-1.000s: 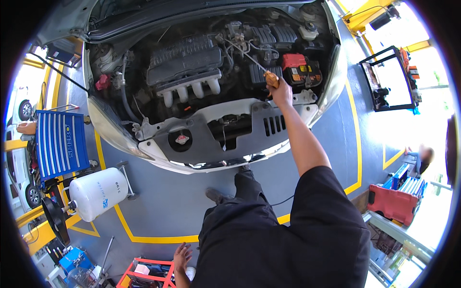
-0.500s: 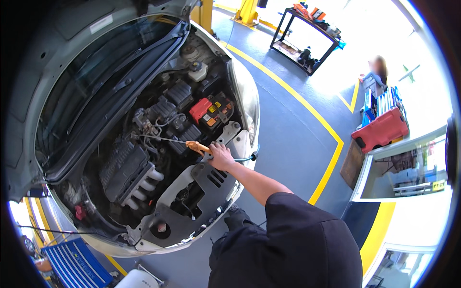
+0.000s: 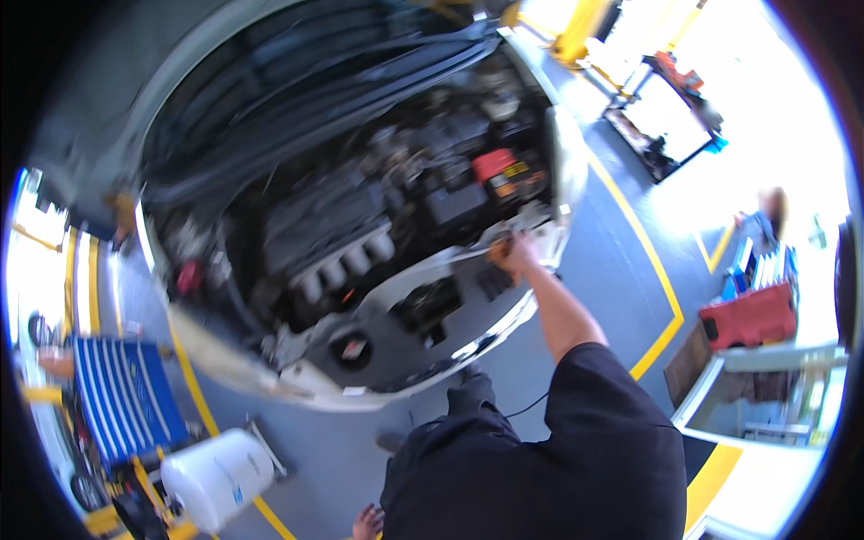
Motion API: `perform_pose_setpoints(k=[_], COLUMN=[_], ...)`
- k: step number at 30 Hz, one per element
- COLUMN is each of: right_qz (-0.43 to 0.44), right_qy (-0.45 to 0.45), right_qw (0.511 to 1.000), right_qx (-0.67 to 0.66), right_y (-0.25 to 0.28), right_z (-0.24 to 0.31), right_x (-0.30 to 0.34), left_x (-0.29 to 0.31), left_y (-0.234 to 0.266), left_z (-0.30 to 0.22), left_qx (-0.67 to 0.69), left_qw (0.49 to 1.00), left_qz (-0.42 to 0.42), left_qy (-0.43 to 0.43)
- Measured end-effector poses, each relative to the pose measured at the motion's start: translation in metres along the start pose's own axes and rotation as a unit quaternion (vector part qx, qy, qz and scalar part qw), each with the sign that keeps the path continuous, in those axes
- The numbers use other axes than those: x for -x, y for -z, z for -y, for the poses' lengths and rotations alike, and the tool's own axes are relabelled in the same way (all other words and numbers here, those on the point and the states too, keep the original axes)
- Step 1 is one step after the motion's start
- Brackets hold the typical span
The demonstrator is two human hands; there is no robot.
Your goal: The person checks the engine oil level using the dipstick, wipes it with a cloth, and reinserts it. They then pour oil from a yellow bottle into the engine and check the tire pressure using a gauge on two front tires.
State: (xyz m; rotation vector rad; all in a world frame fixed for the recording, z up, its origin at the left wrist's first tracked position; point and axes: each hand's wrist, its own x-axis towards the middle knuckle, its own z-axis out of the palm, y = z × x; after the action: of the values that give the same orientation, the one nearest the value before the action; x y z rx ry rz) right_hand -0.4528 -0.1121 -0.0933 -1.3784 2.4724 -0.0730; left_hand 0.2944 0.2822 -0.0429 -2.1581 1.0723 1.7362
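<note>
1. Dipstick [image 3: 500, 241] — head view. Only a blurred orange grip shows, at the fist of the right hand [image 3: 515, 256], over the white front panel [image 3: 468, 270] of the car, right of centre. Its blade cannot be made out in the blur.
2. Handling, judged: a light, thin metal strip, springy rather than stiff, probably oily and slick along the blade. Best taken by the orange grip, where the hand is now; the blade would bend or smear if pinched.
3. Right hand: clenched about the orange grip, arm stretched out from the dark sleeve [image 3: 612, 423] toward the far edge of the panel.
4. Left hand [image 3: 367, 522]: at the lower edge, near the person's side, well apart from the car. Whether it holds anything cannot be told.
5. Engine bay [image 3: 360, 216]: hood raised on the far left; grey manifold [image 3: 346, 261] in the middle; red battery cover [image 3: 497, 169] far right, beyond the hand.
6. Floor [image 3: 594, 270]: grey, smooth, with yellow lines [image 3: 661, 297] running on the right.
7. Room: a white drum [image 3: 220, 477] near left; a blue striped cover [image 3: 121, 405] at left; a red toolbox [image 3: 751, 315] at right; a cart [image 3: 666, 117] far right; a blurred person [image 3: 772, 209] beyond it.
</note>
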Motion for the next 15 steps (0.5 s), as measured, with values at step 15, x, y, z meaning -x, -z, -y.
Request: perform_pose_setpoints(k=[15], right_qz=[-0.225], right_qy=[-0.184], right_qw=[0.951], right_qx=[-0.109], right_y=[0.097], right_z=[-0.008], right_x=[-0.006], left_x=[0.076], left_y=[0.101], left_z=[0.093], left_qx=[0.238], left_qw=[0.950], left_qz=[0.027], left_qy=[0.202])
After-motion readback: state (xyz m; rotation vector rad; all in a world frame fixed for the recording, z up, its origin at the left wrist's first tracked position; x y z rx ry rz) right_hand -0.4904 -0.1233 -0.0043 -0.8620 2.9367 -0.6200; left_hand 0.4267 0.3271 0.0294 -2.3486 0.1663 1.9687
